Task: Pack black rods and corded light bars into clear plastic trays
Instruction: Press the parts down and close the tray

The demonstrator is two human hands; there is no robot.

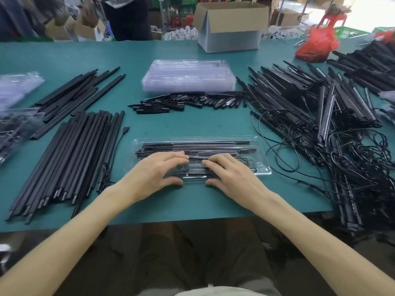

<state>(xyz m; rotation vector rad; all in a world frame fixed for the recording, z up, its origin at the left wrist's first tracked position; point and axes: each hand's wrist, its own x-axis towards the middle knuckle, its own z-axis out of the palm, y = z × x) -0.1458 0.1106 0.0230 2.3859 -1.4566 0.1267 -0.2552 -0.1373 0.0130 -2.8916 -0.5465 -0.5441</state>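
Left hand [156, 171] and right hand [230, 174], grip released, press clear tray [253, 138] holding black rods [192, 144].

Clear tray [262, 167]: near middle hidden beneath left hand [157, 170] and right hand [229, 173].
Plastic bags [17, 124], 9 o'clock: blurred, cut by left edge.
Light bars [342, 124], 3 o'clock: run past right edge.

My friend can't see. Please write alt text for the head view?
The left hand and right hand press on a clear tray packed with black parts, on a green table. Loose rods lie left, corded light bars right.
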